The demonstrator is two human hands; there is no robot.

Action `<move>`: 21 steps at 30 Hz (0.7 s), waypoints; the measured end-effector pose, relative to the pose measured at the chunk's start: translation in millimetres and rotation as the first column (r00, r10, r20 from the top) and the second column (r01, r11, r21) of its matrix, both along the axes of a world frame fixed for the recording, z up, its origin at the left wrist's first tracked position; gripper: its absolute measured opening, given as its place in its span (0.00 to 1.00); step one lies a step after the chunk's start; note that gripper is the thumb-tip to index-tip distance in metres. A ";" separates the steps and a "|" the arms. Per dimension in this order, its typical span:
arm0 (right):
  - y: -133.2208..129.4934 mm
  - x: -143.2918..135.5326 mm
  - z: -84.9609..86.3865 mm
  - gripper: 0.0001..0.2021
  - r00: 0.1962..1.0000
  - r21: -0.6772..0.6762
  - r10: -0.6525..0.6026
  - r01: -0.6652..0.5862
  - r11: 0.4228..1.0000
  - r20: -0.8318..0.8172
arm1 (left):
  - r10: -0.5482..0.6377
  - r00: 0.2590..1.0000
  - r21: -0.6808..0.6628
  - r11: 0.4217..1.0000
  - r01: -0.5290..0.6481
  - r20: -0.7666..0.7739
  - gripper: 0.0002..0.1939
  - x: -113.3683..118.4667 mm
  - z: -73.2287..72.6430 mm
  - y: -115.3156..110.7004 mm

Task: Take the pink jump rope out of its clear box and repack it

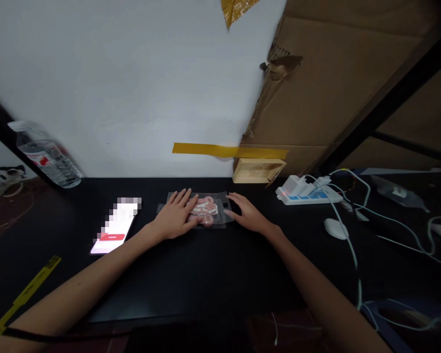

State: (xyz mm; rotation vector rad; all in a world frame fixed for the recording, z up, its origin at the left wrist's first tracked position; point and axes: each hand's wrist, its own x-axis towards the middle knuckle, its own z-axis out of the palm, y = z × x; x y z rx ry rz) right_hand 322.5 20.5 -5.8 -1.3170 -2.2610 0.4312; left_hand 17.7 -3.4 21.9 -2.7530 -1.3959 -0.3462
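On the black desk lies a clear plastic bag (219, 221) with small pink and white pieces (207, 210) inside, among them round pink ones. Palm down, my left hand (176, 214) rests on the bag's left part with its fingers spread, covering some of the contents. At the bag's right edge is my right hand (244, 212), thumb and fingers apart around the bag's end. Whether the right fingertips touch the plastic I cannot tell. What the pieces are exactly is too small to make out.
A lit phone (115, 228) lies left of my left hand. Behind it stands a water bottle (47, 157) by the wall. A shallow wooden box (259, 170) leans at the back. To the right are a power strip (308, 192) with cables and a white mouse (335, 229).
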 end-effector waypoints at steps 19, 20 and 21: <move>-12.3 -20.0 4.5 0.27 0.982 0.050 0.178 -0.181 0.982 0.064 | 0.018 1.000 -0.004 1.000 -0.018 -0.015 0.40 -4.1 1.7 8.1; -12.3 -21.4 2.2 0.27 0.979 0.042 0.186 -0.190 0.981 0.082 | 0.016 1.000 -0.001 1.000 -0.016 -0.011 0.42 -3.6 1.8 7.9; -12.2 -22.5 0.5 0.27 0.976 0.037 0.193 -0.197 0.980 0.101 | 0.015 1.000 0.002 1.000 -0.015 -0.008 0.45 -3.4 1.6 7.8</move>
